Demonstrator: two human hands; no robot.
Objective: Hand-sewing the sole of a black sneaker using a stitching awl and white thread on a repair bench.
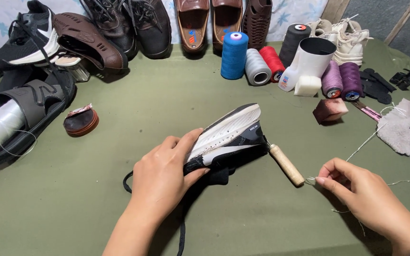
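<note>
Nearest the camera, the left hand (164, 173) grips a black and white sneaker (228, 137), which lies on its side on the green table (167, 109) with the sole turned up. At near right, the right hand (361, 189) pinches a pale thread (366, 140) between fingertips, just beside the wooden handle of an awl (286, 164) (its metal tip is hidden against the shoe). Spools of thread (257, 64) and rows of shoes (119, 26) stand along the far edge. A grey cloth (406, 128) lies at right.
</note>
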